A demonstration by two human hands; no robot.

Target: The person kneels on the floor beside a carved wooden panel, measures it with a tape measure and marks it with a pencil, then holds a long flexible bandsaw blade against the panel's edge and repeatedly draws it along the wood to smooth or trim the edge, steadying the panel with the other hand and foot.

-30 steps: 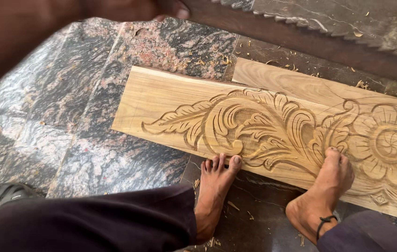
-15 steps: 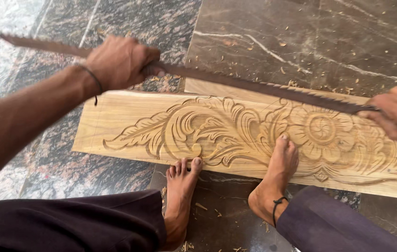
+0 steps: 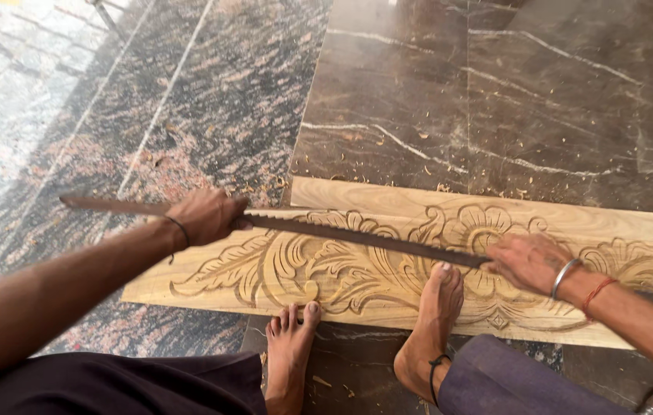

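— Polished stone floor [image 3: 495,92], speckled grey-pink slabs on the left and dark veined brown on the right, carries everything. What's at its left edge?

— Bare slab, then the left hand [image 3: 205,216], clenched around a long toothed saw blade [image 3: 357,237] near its rusty left end. That blade runs across, just above a carved wooden panel [image 3: 388,269] lying flat on the floor, its near long edge towards the person.

— And further right?

— Two bare feet: the left foot [image 3: 290,350] with toes touching the panel's near edge, the right foot [image 3: 430,323] resting on the carving under the blade. Then the right hand [image 3: 526,261], fingers closed on the blade, bangle and red thread at the wrist.

— Risks?

— Both palms grip bare steel with teeth, so a slip could cut, I'd judge. The right foot's toes sit close beneath the blade; a dip could nick them or scar the floral relief.

— Anything else about?

— Wood chips [image 3: 434,173] scattered along the panel's far edge, and dark trousers [image 3: 150,384] at the bottom.
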